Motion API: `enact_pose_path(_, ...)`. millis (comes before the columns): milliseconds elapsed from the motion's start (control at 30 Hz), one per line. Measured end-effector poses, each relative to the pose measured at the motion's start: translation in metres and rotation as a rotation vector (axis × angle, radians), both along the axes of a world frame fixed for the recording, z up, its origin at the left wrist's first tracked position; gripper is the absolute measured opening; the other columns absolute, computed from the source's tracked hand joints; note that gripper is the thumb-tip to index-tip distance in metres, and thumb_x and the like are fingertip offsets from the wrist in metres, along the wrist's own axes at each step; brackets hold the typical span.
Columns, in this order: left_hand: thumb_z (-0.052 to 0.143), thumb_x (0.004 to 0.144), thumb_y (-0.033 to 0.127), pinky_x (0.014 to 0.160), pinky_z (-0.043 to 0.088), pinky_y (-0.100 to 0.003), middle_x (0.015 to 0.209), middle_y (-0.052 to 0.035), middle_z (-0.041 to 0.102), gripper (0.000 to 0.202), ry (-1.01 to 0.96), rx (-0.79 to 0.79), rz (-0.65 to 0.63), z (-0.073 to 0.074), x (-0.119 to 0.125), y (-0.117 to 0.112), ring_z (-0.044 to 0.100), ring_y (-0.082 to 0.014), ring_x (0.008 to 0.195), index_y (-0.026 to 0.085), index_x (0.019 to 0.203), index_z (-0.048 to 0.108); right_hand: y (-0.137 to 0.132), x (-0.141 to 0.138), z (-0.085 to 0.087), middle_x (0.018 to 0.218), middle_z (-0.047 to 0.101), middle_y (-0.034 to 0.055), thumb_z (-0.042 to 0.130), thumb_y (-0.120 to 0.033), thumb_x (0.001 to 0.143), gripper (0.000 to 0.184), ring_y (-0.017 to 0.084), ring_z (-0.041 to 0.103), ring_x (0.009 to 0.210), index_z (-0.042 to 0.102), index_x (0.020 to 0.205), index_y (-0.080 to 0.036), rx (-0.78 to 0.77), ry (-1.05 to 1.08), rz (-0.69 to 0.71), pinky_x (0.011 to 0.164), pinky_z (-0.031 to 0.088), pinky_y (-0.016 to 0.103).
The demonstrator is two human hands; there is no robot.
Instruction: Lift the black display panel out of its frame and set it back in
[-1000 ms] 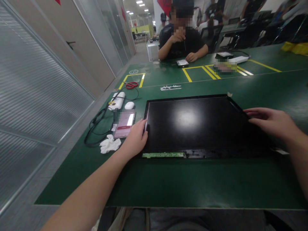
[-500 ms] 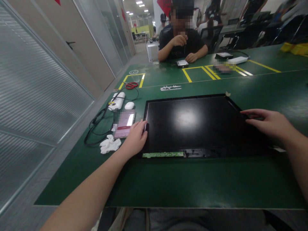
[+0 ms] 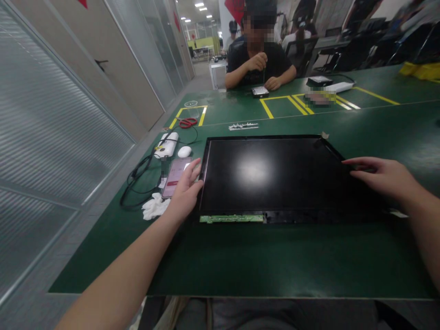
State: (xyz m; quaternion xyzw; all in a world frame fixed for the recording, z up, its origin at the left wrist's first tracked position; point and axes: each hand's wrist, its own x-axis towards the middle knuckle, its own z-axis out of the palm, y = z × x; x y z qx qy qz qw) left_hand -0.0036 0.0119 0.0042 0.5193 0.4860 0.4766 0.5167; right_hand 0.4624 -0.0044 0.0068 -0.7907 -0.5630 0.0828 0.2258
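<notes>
A black flat display panel (image 3: 275, 178) lies on the green table before me, its face up and glossy with a bright reflection. Along its near edge at the left runs a narrow green circuit board (image 3: 232, 218). My left hand (image 3: 187, 188) is beside the panel's left rim, fingers stretched and apart, with the thumb tip at the rim. At the right rim, my right hand (image 3: 381, 176) has its thumb and fingers on the edge; part of that grip is hidden. Behind my left fingers lies a phone (image 3: 173, 176) with a lit screen.
Left of the panel are a crumpled white tissue (image 3: 155, 207), a white mouse (image 3: 184, 151), a white device (image 3: 167, 145), black cables (image 3: 135, 174) and red-handled scissors (image 3: 188, 123). White strips (image 3: 243, 126) lie beyond the panel. Across the table (image 3: 268, 261), a person handles a small drive (image 3: 260, 91).
The panel's left side has shifted slightly left. My left hand has moved left, its fingers now off the panel's face. My right hand has hardly moved.
</notes>
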Motion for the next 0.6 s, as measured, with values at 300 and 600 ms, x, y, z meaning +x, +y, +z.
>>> enact_pose_path(300, 0.063, 0.072, 0.001, 0.058, 0.059, -0.024, 0.124, -0.0079, 0.071, 0.076, -0.236, -0.275, 0.247, 0.017, 0.011, -0.001, 0.075, -0.0191, 0.081, 0.024, 0.143, 0.045, -0.001, -0.002, 0.003, 0.070, 0.056, -0.0003, 0.048, -0.034, 0.054, 0.035, 0.012, 0.050, 0.058, 0.058, 0.088, -0.032, 0.007, -0.042, -0.003, 0.057, 0.038, 0.030)
enact_pose_path(600, 0.070, 0.072, 0.006, 0.044, 0.054, -0.022, 0.086, -0.0009, 0.076, 0.080, -0.277, -0.369, 0.216, 0.017, 0.011, -0.002, 0.070, -0.0155, 0.053, 0.024, 0.146, 0.044, -0.001, 0.002, 0.000, 0.069, 0.056, -0.0007, 0.048, -0.035, 0.055, 0.036, 0.012, 0.049, 0.057, 0.057, 0.090, -0.032, 0.004, -0.071, 0.026, 0.056, 0.038, 0.031)
